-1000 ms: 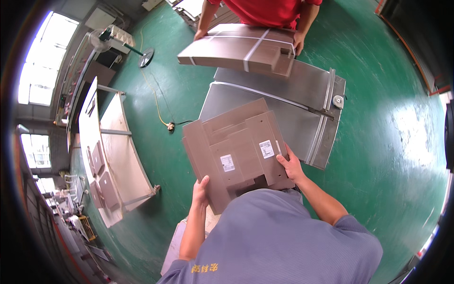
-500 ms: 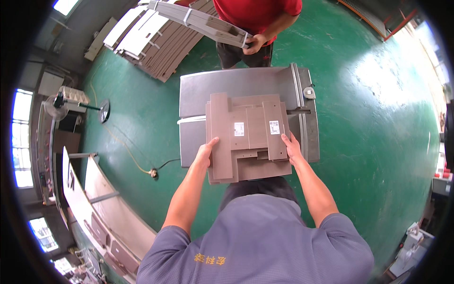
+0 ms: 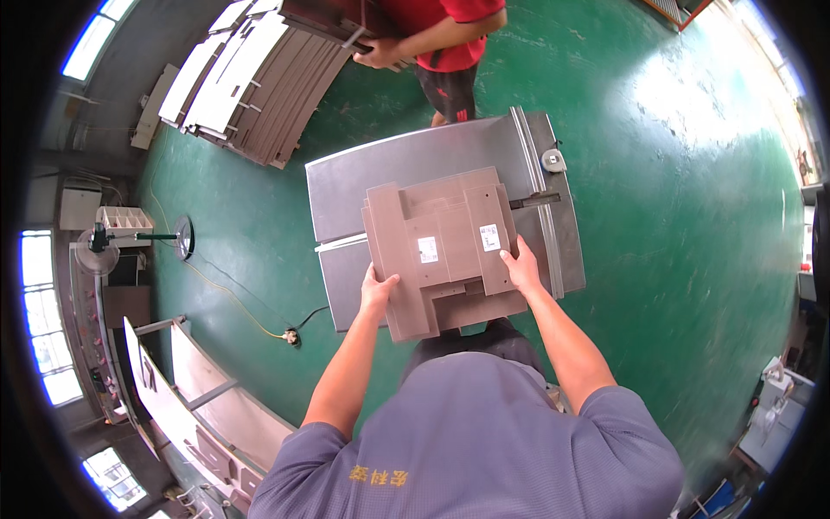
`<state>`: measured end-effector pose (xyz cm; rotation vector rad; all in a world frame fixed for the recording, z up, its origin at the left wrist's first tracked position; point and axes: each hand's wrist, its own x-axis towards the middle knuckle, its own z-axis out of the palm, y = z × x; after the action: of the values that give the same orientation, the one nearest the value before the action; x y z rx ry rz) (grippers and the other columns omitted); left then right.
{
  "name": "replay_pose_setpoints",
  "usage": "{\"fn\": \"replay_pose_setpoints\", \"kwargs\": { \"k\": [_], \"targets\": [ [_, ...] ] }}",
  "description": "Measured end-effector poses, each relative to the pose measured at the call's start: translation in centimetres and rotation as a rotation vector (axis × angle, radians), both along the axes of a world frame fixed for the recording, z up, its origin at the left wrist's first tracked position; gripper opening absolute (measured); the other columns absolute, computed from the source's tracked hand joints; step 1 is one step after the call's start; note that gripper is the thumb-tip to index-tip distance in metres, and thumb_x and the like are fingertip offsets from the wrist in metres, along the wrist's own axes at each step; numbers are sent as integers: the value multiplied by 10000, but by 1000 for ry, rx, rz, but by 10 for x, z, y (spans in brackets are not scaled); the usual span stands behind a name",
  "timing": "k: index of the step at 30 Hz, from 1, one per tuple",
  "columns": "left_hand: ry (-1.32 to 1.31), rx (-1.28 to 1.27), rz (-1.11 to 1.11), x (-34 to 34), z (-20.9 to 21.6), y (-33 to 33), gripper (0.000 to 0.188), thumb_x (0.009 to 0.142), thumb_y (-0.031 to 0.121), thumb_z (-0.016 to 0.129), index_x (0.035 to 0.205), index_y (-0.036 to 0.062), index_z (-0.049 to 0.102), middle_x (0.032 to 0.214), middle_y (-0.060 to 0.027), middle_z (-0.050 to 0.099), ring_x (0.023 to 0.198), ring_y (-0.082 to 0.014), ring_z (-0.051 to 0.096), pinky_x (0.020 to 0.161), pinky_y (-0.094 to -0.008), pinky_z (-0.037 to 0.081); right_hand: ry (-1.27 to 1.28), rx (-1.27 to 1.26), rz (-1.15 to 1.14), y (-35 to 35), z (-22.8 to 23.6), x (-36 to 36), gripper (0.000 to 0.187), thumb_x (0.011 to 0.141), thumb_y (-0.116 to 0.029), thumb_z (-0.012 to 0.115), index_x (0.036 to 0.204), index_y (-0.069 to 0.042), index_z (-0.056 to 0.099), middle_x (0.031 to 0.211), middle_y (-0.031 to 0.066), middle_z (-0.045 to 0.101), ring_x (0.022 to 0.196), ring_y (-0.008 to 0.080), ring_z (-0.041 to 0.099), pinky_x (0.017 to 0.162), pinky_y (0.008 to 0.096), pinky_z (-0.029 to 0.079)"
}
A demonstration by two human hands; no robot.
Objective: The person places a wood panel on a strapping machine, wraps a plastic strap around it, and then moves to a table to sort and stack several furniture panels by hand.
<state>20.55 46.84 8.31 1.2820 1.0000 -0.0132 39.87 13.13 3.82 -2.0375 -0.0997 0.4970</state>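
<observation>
A stack of flat brown panels (image 3: 405, 298) of differing sizes, two white labels on its top pieces, lies level in front of me. My left hand (image 3: 378, 291) grips its left edge, thumb on top and fingers hidden beneath. On the opposite edge, my right hand (image 3: 524, 268) holds it the same way, close to one label. Under and beyond the stack is a grey-topped worktable (image 3: 380, 182) with a pale strip across its left part and a metal rail (image 3: 529, 151) on its right. Whether the stack touches the tabletop I cannot tell.
Past the table a person in a red shirt (image 3: 450, 52) holds strapped brown panels (image 3: 333, 19). A large panel pile (image 3: 268, 95) lies behind at left. A small round tape measure (image 3: 553, 161) rests by the rail. A cable plug (image 3: 291, 336) and a fan (image 3: 97, 251) stand left.
My view has turned, so the table and stack appear tilted. The person in red has moved left toward the panel pile with the strapped panels. Both my hands keep hold of the stack.
</observation>
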Motion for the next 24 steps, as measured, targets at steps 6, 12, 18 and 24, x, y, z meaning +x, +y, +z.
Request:
{"fn": "replay_pose_setpoints", "kwargs": {
  "k": [6, 12, 18, 24],
  "targets": [
    [71, -39, 25, 19, 24, -5, 588, 911, -7, 705, 1454, 34, 487, 1311, -80, 649, 1189, -201, 611, 1027, -360, 485, 20, -105, -133, -14, 27, -23, 767, 886, -317, 789, 1448, 99, 472, 1378, 298, 592, 1308, 377, 569, 1115, 432, 438],
    [59, -4, 37, 16, 9, 1, 596, 908, 55, 732, 1459, 65, 505, 1209, -35, 662, 1039, -150, 647, 789, -308, 539, 689, 98, -459, -62, 9, -98, 664, 881, -394, 809, 1280, 98, 609, 1251, 224, 671, 1165, 329, 645, 1051, 461, 468],
    [35, 32, -17, 26, 4, -10, 555, 916, 51, 733, 1430, 44, 525, 1218, -38, 662, 1059, -151, 625, 867, -313, 503, 845, 253, -631, -79, -27, -113, 380, 943, -325, 747, 1090, 21, 689, 1025, 131, 731, 929, 229, 698, 886, 420, 539],
    [81, 27, -25, 51, 6, -50, 608, 910, 36, 736, 1466, 33, 490, 1256, -60, 653, 1081, -168, 630, 871, -318, 525, 719, 287, -734, -119, -39, -99, 149, 980, -175, 679, 1012, -29, 683, 893, 83, 723, 746, 173, 681, 688, 331, 547]
  ]
}}
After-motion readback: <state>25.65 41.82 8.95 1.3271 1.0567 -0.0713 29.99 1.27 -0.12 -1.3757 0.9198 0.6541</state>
